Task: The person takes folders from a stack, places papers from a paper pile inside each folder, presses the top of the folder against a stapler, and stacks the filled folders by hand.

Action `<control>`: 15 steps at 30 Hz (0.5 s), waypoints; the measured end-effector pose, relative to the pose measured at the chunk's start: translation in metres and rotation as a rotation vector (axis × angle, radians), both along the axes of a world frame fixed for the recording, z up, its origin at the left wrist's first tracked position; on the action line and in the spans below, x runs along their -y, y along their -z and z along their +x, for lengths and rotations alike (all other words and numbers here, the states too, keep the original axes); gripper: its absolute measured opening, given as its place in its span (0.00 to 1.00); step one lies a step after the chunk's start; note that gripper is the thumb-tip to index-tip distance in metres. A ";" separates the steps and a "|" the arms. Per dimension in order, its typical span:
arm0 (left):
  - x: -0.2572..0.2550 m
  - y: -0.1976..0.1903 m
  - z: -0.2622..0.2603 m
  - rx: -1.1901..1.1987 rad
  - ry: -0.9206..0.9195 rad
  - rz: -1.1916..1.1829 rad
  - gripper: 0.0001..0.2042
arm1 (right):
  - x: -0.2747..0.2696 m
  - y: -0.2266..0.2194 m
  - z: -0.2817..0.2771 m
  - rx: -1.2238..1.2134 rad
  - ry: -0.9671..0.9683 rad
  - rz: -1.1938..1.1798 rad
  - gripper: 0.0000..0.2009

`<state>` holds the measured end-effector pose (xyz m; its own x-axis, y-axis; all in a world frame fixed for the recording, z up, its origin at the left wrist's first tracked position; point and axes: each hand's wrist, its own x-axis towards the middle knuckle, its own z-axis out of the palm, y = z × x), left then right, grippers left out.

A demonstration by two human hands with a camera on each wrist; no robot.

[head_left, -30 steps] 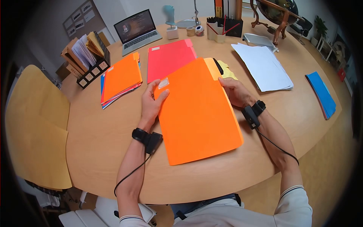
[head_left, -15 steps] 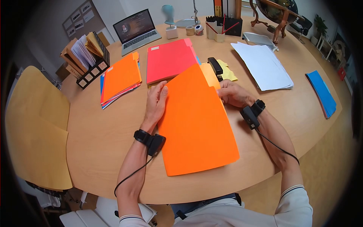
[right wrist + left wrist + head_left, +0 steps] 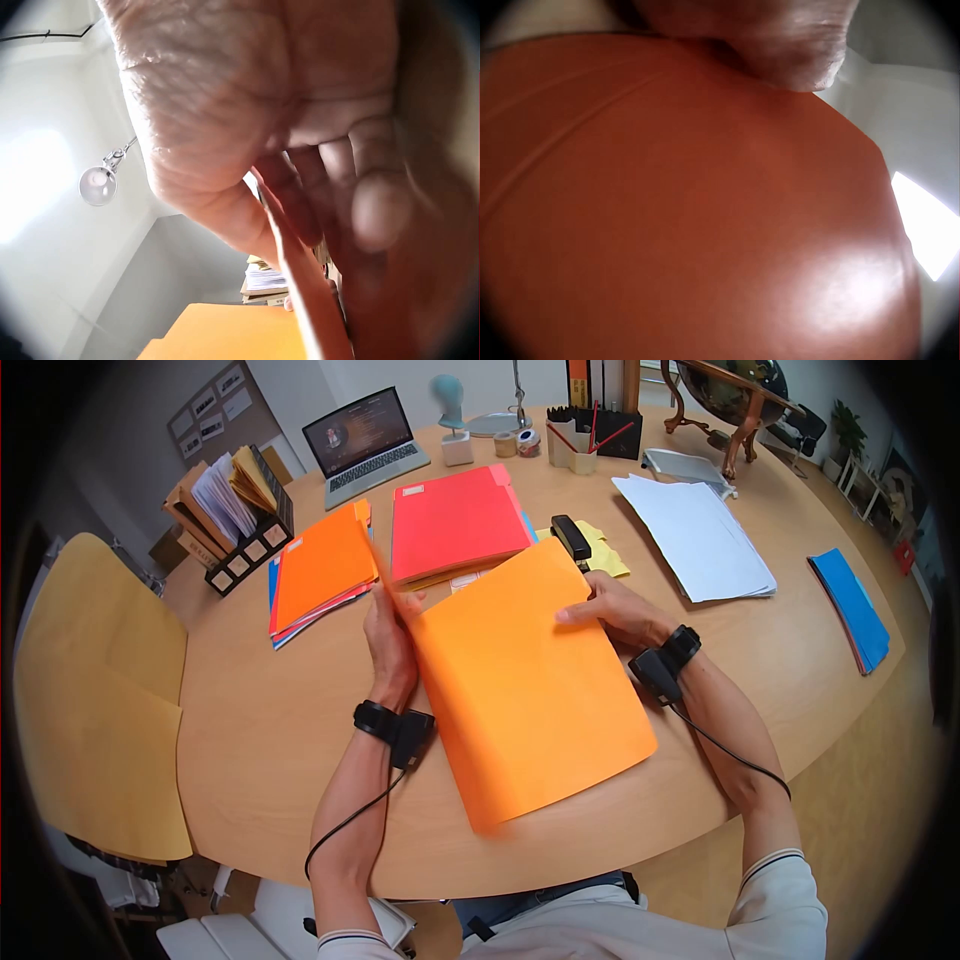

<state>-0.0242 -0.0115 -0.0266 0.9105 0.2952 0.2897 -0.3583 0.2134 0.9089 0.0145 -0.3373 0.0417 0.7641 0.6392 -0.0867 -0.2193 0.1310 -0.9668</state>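
Observation:
An orange file folder (image 3: 545, 680) is held partly spread over the near part of the desk, its bright inner side facing up. At its left edge my left hand (image 3: 391, 645) holds the raised cover, which is blurred. That cover's orange surface (image 3: 705, 202) fills most of the left wrist view. My right hand (image 3: 625, 610) pinches the right edge, thumb on the inner face and fingers behind it. Beyond the folder's top lie a red folder (image 3: 455, 520) on a stack and a black stapler (image 3: 570, 538).
More folders (image 3: 325, 565) lie stacked at left, before a black file rack (image 3: 250, 550). A laptop (image 3: 365, 450) and pen holder (image 3: 572, 448) stand at the back. White papers (image 3: 695, 540) and a blue folder (image 3: 848, 610) lie at right; yellow paper (image 3: 604, 553) is by the stapler.
The orange folder's front cover has swung up and left, showing the inner side. My right thumb has moved onto the inner face; my left hand has shifted slightly left with the cover.

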 end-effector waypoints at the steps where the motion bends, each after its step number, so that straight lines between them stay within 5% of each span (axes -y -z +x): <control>1: -0.015 0.020 0.015 0.356 0.187 -0.031 0.17 | 0.001 0.000 0.001 0.028 0.031 -0.088 0.15; 2: -0.028 0.033 0.029 0.357 0.188 -0.031 0.17 | 0.002 -0.001 0.003 0.057 0.062 -0.176 0.20; 4: -0.052 0.054 0.052 0.634 0.771 -0.466 0.12 | 0.018 -0.011 0.019 0.100 0.006 -0.388 0.24; 5: -0.063 0.063 0.054 0.635 0.774 -0.468 0.12 | 0.027 -0.016 0.028 0.140 -0.052 -0.602 0.29; 8: -0.067 0.066 0.053 0.547 0.646 -0.443 0.11 | 0.040 -0.010 0.054 0.496 0.427 -0.752 0.29; 10: -0.059 0.053 0.058 0.592 0.896 -0.407 0.14 | 0.052 -0.006 0.063 0.719 0.593 -0.880 0.26; 12: -0.055 0.050 0.050 0.556 0.842 -0.410 0.14 | 0.062 -0.001 0.062 1.026 1.000 -1.079 0.23; 15: -0.057 0.051 0.052 0.533 0.817 -0.393 0.12 | 0.084 0.025 0.076 1.326 1.105 -1.324 0.20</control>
